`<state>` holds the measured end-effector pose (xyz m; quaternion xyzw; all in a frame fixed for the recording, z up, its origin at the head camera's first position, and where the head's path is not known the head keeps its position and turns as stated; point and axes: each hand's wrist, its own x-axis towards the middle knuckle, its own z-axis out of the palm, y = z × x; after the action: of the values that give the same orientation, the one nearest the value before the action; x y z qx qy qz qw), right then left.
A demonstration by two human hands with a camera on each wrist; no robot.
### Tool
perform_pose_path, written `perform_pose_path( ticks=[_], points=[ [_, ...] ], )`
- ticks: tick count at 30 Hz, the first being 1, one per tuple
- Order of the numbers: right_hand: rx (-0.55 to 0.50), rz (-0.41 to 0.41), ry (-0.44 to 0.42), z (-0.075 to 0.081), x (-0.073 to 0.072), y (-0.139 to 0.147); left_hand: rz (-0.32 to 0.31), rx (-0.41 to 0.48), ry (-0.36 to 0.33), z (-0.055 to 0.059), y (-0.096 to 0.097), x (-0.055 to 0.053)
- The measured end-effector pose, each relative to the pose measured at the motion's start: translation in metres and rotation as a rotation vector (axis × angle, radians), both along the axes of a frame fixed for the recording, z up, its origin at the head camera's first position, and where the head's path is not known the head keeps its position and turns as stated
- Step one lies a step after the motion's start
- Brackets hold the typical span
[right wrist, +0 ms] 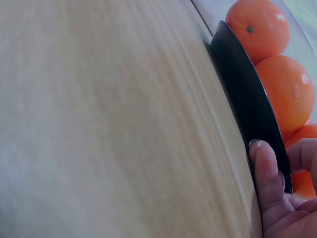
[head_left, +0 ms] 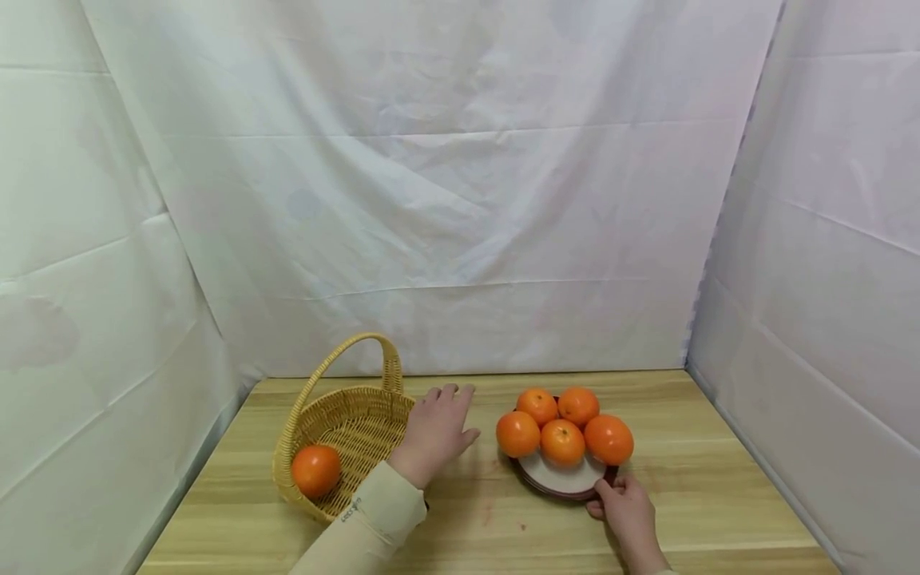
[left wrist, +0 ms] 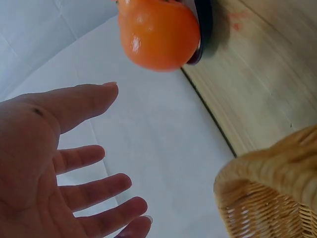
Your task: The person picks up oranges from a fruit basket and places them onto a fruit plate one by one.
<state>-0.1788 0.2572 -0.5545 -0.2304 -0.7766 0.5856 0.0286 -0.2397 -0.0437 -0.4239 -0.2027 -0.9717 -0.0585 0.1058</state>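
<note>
Several oranges (head_left: 563, 444) sit grouped on a dark-rimmed plate with a pale inside (head_left: 564, 477), on the right half of the table. My right hand (head_left: 628, 513) pinches the plate's near right rim between thumb and fingers; the right wrist view shows the plate's dark outer side (right wrist: 245, 89) in that grip. With fingers spread and nothing in it, my left hand (head_left: 435, 427) hovers beside the right edge of a wicker basket (head_left: 352, 397). One orange (head_left: 315, 471) lies inside the basket at its left. In the left wrist view, an orange (left wrist: 158, 37) shows beyond the thumb.
The basket's tall arched handle (head_left: 327, 363) rises over its left and back side. White cloth (head_left: 460, 200) hangs behind the wooden table (head_left: 496, 543) and along both sides. Small reddish marks dot the wood in front of the plate.
</note>
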Motion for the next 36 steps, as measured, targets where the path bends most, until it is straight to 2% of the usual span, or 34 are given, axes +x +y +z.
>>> perform_pose_path(
  ticks=[8,14,21,31,36],
  points=[
    [-0.008,-0.002,0.006,0.000,0.000,0.000,0.024,0.040,0.001,0.000,-0.018,-0.005],
    [-0.019,-0.003,0.013,-0.001,0.000,0.000,0.095,0.064,-0.012,-0.002,-0.035,-0.010],
    [-0.018,-0.002,0.016,-0.001,0.000,0.000,0.126,0.108,-0.075,-0.005,-0.047,-0.012],
    [-0.013,-0.008,0.015,0.000,0.000,0.001,0.192,0.126,-0.138,-0.008,-0.063,-0.009],
    [-0.010,0.000,0.016,-0.001,-0.001,0.001,0.255,0.145,-0.218,-0.009,-0.071,-0.007]
  ],
)
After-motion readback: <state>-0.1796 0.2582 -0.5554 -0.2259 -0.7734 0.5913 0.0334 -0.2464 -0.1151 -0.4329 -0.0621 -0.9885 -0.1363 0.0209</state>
